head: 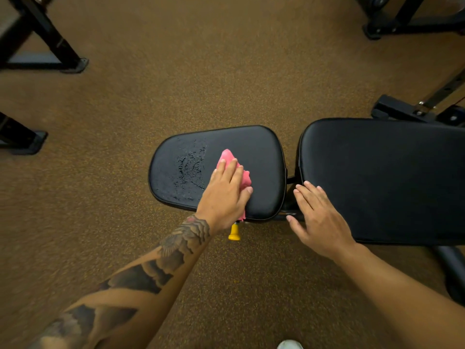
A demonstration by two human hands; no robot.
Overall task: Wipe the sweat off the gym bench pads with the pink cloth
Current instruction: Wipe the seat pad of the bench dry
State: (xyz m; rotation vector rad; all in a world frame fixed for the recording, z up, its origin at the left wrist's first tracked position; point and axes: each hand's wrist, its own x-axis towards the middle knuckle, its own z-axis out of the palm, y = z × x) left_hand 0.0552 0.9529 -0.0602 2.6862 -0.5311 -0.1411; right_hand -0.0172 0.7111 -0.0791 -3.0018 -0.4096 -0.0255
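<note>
A black gym bench stands below me with two pads. The smaller seat pad lies at the centre, and wet sweat droplets cover its left half. My left hand presses the pink cloth flat on the seat pad, just right of the droplets. The larger back pad stretches off to the right and looks dry. My right hand rests with fingers apart on the near left corner of the back pad, partly over the gap between the pads.
A yellow adjustment knob sticks out under the seat pad's near edge. Black equipment frames stand on the brown speckled floor at far left, left and top right. A white shoe tip shows at the bottom.
</note>
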